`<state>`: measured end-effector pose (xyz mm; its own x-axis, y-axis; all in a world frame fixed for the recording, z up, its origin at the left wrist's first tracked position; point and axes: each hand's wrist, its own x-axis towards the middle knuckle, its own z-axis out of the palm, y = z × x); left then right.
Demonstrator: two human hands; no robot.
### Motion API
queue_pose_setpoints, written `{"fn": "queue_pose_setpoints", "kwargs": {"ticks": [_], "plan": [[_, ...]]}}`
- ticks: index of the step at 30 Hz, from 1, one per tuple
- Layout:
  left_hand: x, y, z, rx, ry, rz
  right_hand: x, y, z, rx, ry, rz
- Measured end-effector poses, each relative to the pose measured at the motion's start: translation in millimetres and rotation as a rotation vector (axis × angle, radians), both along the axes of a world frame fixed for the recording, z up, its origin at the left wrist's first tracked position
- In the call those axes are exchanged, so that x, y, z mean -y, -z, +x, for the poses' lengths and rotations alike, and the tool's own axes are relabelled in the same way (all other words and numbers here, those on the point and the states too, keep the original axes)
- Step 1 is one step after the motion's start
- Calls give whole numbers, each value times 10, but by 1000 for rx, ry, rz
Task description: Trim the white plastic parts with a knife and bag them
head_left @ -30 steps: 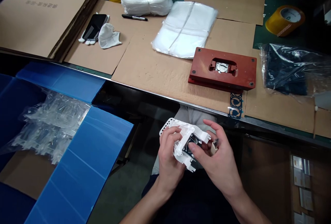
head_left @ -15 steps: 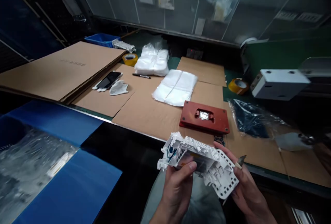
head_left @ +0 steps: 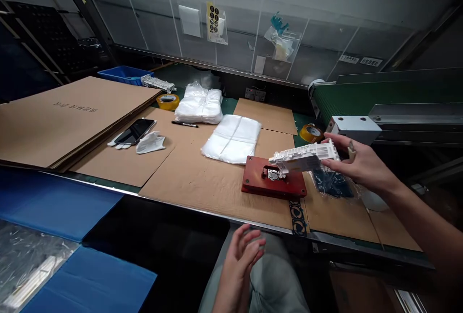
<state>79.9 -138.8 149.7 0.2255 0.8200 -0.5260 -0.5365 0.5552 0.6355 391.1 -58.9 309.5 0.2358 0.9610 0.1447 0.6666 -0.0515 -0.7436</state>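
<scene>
My right hand (head_left: 356, 161) grips the right end of a white molded plastic part (head_left: 304, 156) with a ribbed, slotted body. That part is held tilted over the red fixture block (head_left: 249, 183), its left end near the silvery insert (head_left: 274, 174) in the block's recess. Whether the two touch I cannot tell. A small pointed piece (head_left: 351, 150) sticks up at the fingers of my right hand; its kind is unclear. My left hand (head_left: 240, 260) is empty above my lap, fingers apart and slightly curled. Flat black pieces with round cutouts (head_left: 297, 217) lie just below the block.
Stacked white bags (head_left: 231, 138) lie behind the block. Cardboard sheets (head_left: 87, 105) are piled at left, beside a phone (head_left: 135, 131) on white gloves. A tape roll (head_left: 311, 132) and a white box (head_left: 356, 127) stand at right. Blue bins with plastic film (head_left: 32, 255) sit lower left.
The white plastic part has moved from my lap up and over the red block, carried by my right hand. My left hand has let go of it. The view has shifted.
</scene>
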Motion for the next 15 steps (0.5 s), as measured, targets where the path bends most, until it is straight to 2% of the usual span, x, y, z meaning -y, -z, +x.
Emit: {"fn": "queue_pose_setpoints", "kwargs": {"ticks": [3,6,9,12,15], "plan": [[118,217,-322,-90,-43,-33,-142,-104,8,203,-143,-49],[173,326,-523,-142,-71,-60,-283,-172,-79,358,-256,-32],[166,318,-581,-161,-76,-69,-422,-206,-269,473,-380,-45],[123,247,-539,-146,-56,-20,-528,-254,-476,563,-538,-72],[92,186,-496,-151,-22,27,-595,-330,-570,603,-675,-99]]}}
